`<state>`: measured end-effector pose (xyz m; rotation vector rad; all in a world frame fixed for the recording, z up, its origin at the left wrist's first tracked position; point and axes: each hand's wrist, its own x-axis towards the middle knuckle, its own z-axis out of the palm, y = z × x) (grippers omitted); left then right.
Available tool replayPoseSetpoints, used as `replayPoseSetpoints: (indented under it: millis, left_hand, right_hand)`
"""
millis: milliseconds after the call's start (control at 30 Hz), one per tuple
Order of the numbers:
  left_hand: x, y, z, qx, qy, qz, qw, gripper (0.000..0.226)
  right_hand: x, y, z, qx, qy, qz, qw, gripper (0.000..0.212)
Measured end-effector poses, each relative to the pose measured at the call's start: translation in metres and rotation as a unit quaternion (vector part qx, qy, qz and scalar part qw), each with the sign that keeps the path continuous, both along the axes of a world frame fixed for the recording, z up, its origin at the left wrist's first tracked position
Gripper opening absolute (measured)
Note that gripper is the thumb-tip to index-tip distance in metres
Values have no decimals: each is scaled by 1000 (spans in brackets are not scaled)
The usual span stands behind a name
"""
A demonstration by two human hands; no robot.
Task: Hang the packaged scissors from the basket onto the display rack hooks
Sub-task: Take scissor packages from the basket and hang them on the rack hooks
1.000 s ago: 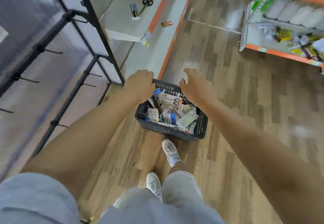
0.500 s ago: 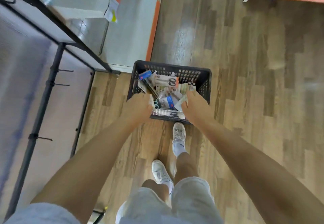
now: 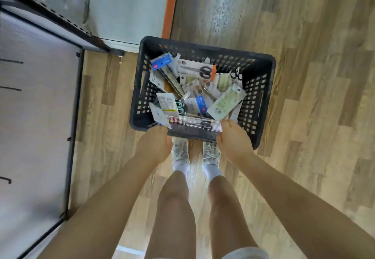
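Wood-plank floor (image 3: 304,96), a black display rack (image 3: 75,116) along the left with three hooks (image 3: 12,62) showing. One black basket (image 3: 261,100), heaped with packaged scissors (image 3: 195,70), has come closer than before. Left hand (image 3: 157,145) and right hand (image 3: 233,141) now curl over its near rim.

Print everywhere on the scissor packs (image 3: 195,70) heaped in the basket (image 3: 261,104), but nothing comes through sharp enough to read. A barcode shows on the pale green card (image 3: 226,101) near the basket's right wall, its digits a blur.
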<state>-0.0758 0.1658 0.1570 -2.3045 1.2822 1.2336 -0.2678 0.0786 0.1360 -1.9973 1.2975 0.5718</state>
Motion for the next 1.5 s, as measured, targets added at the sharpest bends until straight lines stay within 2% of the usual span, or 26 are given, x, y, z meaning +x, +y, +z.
replayPoseSetpoints:
  millis: [167,300,433,600,733,833,1000,1067,1133,1267,1400,1500]
  left_hand:
    - [15,-22,-77,2,-21,24,1000,13]
    - [19,-47,-135,-10,-6,191,982,13]
    - [28,-69,-201,-21,8,246,969,18]
    - [54,-110,-273,-47,29,425,904,35]
    - [74,-118,-315,-101,22,518,849,34]
    - [74,-112,-326,-135,14,528,839,22]
    - [80,-101,-340,-180,12,539,823,28]
    - [82,-100,-341,-177,15,539,823,32]
    - [83,-99,-337,-176,24,537,825,33]
    - [85,-102,-331,-165,46,536,827,34]
    - [82,-107,-323,-158,77,528,831,18]
    - [74,-108,-321,-169,73,479,858,17]
  right_hand:
    - [21,-16,-69,-4,-2,14,1000,36]
    - [42,-45,-123,-18,2,25,1000,41]
    - [60,-68,-180,-31,-10,31,999,40]
    - [89,-94,-243,-46,-48,53,996,43]
    - [135,-95,-287,-7,-98,55,994,46]
    - [171,-81,-314,22,-118,54,991,46]
    - [205,-73,-346,10,-133,-24,991,33]
    - [207,-78,-350,-3,-122,-17,992,23]
    - [206,-83,-351,-8,-112,-5,994,24]
    - [195,-105,-345,55,-135,-85,986,28]
    - [166,-125,-334,145,-151,-151,966,30]
    - [141,-129,-332,210,-148,-172,951,25]
